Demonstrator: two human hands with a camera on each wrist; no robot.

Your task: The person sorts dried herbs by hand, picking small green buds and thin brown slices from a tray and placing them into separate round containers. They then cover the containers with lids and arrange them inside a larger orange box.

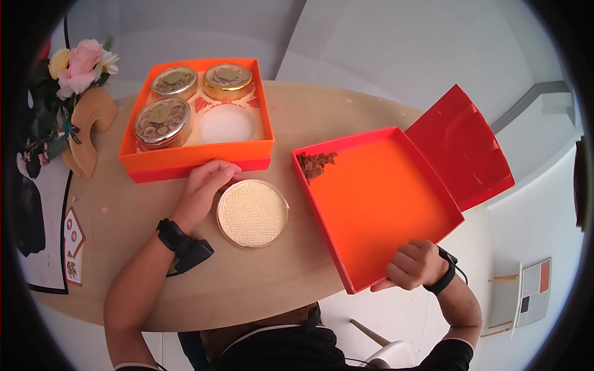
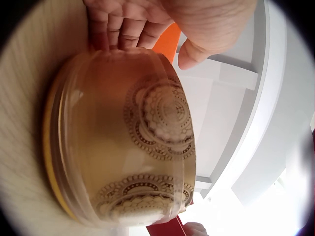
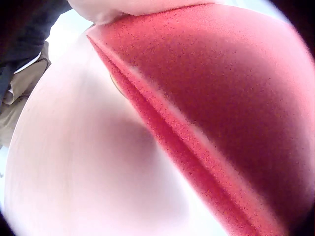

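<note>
While unlabelled, gold tin [image 1: 252, 213], orange lid [image 1: 377, 204]

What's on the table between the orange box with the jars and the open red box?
In the head view, bare tabletop separates the orange box from the open red box. Nearer the person, the gold-lidded jar sits in that gap, the left hand beside it.

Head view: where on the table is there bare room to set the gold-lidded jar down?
Bare wood lies in front of the gold-lidded jar, between the left forearm and the open red box, and left of the left hand toward the flower ornament. The strip between the jar tray and the red box is narrow.
</note>
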